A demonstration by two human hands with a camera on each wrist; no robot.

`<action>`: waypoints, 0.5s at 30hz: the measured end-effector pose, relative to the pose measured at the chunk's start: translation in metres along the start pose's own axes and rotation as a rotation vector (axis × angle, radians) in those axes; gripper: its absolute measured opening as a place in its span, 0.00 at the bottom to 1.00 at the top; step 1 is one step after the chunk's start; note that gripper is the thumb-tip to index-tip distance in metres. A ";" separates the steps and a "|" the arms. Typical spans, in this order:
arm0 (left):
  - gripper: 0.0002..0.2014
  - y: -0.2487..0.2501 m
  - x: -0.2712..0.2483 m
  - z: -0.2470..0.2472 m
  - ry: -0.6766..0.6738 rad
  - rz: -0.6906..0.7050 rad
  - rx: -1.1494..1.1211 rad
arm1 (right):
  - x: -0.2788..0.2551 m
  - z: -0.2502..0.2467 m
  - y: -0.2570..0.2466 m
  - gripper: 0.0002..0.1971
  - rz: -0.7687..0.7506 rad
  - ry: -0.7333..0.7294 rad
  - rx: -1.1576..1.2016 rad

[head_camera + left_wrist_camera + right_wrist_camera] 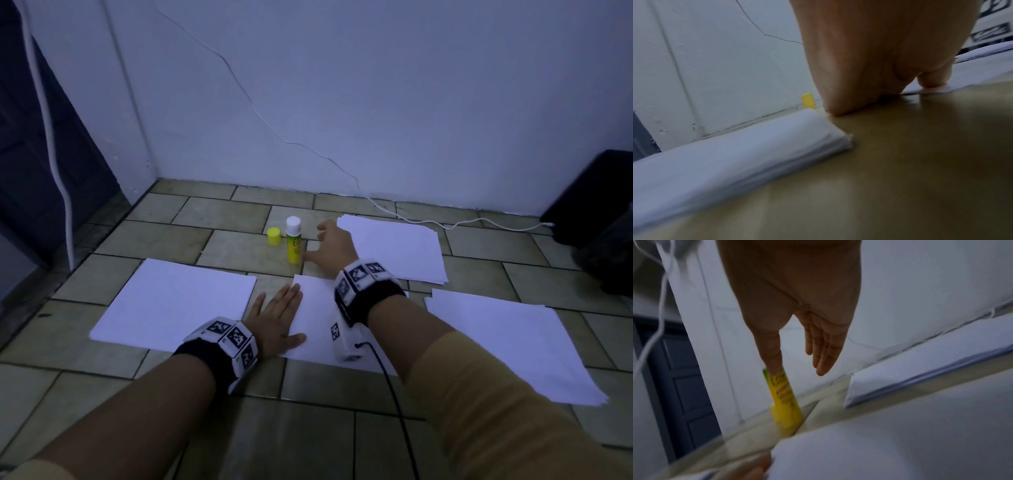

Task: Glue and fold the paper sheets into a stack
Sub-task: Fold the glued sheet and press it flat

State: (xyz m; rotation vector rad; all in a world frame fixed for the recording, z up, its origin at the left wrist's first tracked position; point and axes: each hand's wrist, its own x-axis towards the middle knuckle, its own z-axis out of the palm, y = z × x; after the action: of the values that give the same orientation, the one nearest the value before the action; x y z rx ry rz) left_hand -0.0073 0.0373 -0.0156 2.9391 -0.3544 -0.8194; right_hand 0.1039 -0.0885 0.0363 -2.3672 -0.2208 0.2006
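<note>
A yellow glue stick (293, 240) stands upright and uncapped on the tiled floor, its yellow cap (274, 236) just left of it. My right hand (330, 246) is beside the stick on its right, fingers straight and spread; in the right wrist view my thumb (772, 360) overlaps the glue stick (785, 400), and I cannot tell if it touches it. My left hand (277, 317) lies flat, pressing the left edge of a white sheet (315, 325) in front of me. The left wrist view shows the palm (859, 65) down on the floor.
A white paper stack (174, 305) lies at the left, another paper stack (394, 248) at the back right and a third paper pile (513, 346) at the near right. A white cable (428, 221) runs along the wall to a dark object (596, 205). A dark door (37, 164) stands at the left.
</note>
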 end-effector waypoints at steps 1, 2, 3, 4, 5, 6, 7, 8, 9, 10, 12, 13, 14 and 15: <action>0.42 0.000 -0.001 0.000 0.003 0.001 -0.003 | -0.009 -0.009 0.004 0.32 -0.009 0.025 0.048; 0.41 0.001 -0.001 -0.001 0.007 0.002 -0.008 | -0.019 -0.021 0.010 0.28 -0.017 0.047 0.091; 0.41 0.001 -0.001 -0.001 0.008 0.004 -0.010 | -0.029 -0.034 0.018 0.25 -0.023 0.062 0.111; 0.41 0.002 -0.002 -0.002 0.005 0.006 -0.008 | -0.039 -0.050 0.028 0.24 -0.018 0.067 0.093; 0.41 0.002 -0.002 -0.002 0.000 0.010 -0.008 | -0.049 -0.067 0.040 0.24 0.002 0.061 0.037; 0.41 0.002 -0.003 -0.003 -0.006 0.012 -0.008 | -0.058 -0.084 0.055 0.27 0.040 0.042 -0.053; 0.42 0.002 -0.003 -0.003 -0.011 0.013 -0.006 | -0.067 -0.100 0.070 0.31 0.093 0.006 -0.154; 0.42 0.003 -0.004 -0.004 -0.017 0.012 -0.003 | -0.076 -0.114 0.084 0.36 0.158 -0.043 -0.247; 0.42 0.003 -0.004 -0.005 -0.021 0.012 0.001 | -0.085 -0.125 0.100 0.43 0.223 -0.096 -0.331; 0.42 0.004 -0.004 -0.005 -0.023 0.012 0.004 | -0.094 -0.134 0.116 0.49 0.284 -0.150 -0.415; 0.43 0.005 -0.004 -0.005 -0.023 0.008 0.017 | -0.112 -0.142 0.144 0.62 0.403 -0.247 -0.562; 0.44 0.005 -0.004 -0.004 -0.023 0.006 0.030 | -0.120 -0.143 0.154 0.68 0.457 -0.294 -0.605; 0.46 0.005 -0.004 -0.004 -0.025 0.004 0.043 | -0.128 -0.143 0.162 0.72 0.501 -0.338 -0.626; 0.49 0.005 -0.003 -0.003 -0.027 0.003 0.052 | -0.134 -0.142 0.167 0.73 0.528 -0.371 -0.634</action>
State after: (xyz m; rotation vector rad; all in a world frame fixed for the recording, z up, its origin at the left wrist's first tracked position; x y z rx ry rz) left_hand -0.0095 0.0336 -0.0108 2.9774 -0.3878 -0.8636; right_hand 0.0196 -0.3311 0.0326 -2.9595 0.2103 0.9451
